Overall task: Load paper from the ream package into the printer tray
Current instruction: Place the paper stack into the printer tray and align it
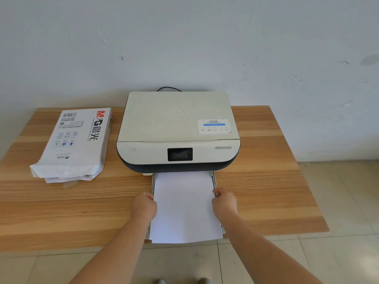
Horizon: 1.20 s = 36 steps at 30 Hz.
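Nearest the camera, two forearms reach forward over the tiled floor [338, 201] to a stack of white paper [185, 208] lying in the pulled-out tray [214, 179] of the printer [178, 132]. The left hand [143, 206] meets the stack's left edge and the right hand [224, 202] its right edge, about midway along the sheets; each grip is curled narrow against the edge, apparently pinching the paper. Holding both sides at once probably keeps the sheets square while they slide toward the printer's mouth. The near end of the stack overhangs the front edge of the tabletop [266, 191], so the paper seems only partly seated. The tray's side rails, visible beside the far corners of the stack, are the likely sticking point if the sheets skew. To the left, well apart from the tray, the ream package [75, 140] lies flat with its torn end toward the camera, out of the hands' path. Behind the printer a black cable [169, 88] loops against the scuffed wall [184, 42]. Nothing else stands between stack and slot.
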### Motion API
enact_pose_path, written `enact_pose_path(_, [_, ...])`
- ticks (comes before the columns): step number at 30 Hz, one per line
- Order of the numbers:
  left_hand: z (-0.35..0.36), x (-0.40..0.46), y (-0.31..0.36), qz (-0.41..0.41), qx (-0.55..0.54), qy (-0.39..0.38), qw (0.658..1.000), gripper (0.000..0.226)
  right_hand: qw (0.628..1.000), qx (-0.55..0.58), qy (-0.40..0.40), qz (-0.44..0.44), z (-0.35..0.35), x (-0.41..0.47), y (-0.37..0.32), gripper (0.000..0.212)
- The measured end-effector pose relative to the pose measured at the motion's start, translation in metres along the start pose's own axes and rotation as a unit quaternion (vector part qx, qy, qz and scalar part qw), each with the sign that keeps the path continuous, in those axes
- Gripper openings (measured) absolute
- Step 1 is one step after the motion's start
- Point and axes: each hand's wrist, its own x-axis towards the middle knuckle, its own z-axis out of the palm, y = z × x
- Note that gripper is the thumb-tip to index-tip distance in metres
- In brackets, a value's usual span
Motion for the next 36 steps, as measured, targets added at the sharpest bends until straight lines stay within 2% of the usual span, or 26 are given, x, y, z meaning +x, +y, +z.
enact_pose_path(6, [0.002,0.0,0.002,0.056,-0.017,-0.009,0.998,0.022,0.999,-0.019,-0.006,-0.038,-0.003,0.008,-0.002,0.041])
enact_pose_path(11, [-0.001,-0.002,0.002,0.089,-0.042,-0.021,0.995,0.034,0.998,-0.037,-0.017,-0.055,-0.007,0.009,-0.004,0.04])
enact_pose_path(14, [-0.004,-0.003,0.0,0.122,-0.007,-0.023,0.992,0.037,0.991,-0.089,-0.032,-0.092,-0.01,0.008,-0.002,0.039])
enact_pose_path(16, [-0.006,-0.003,-0.005,0.179,0.061,-0.015,0.982,0.037,0.985,-0.115,-0.038,-0.121,-0.012,0.007,0.0,0.037])
enact_pose_path(18, [-0.01,-0.003,-0.011,0.274,0.15,-0.03,0.95,0.039,0.973,-0.153,-0.049,-0.164,-0.016,0.004,0.003,0.036])
enact_pose_path(20, [-0.014,-0.004,-0.017,0.367,0.253,-0.078,0.892,0.046,0.943,-0.226,-0.082,-0.229,-0.021,-0.001,0.005,0.039])
enact_pose_path(22, [-0.016,-0.008,-0.021,0.411,0.339,-0.13,0.836,0.055,0.89,-0.321,-0.133,-0.294,-0.024,-0.007,0.006,0.049])
enact_pose_path(24, [-0.015,-0.012,-0.023,0.425,0.385,-0.159,0.804,0.063,0.842,-0.387,-0.168,-0.336,-0.023,-0.013,0.008,0.059])
enact_pose_path(32, [0.003,-0.021,-0.024,0.451,0.478,-0.17,0.734,0.068,0.755,-0.47,-0.171,-0.424,-0.006,-0.022,0.022,0.071])
enact_pose_path(34, [0.005,-0.021,-0.025,0.456,0.485,-0.166,0.727,0.068,0.748,-0.476,-0.167,-0.431,-0.004,-0.022,0.023,0.07])
enact_pose_path(36, [0.006,-0.02,-0.025,0.456,0.482,-0.164,0.73,0.067,0.763,-0.456,-0.166,-0.428,-0.003,-0.022,0.024,0.067])
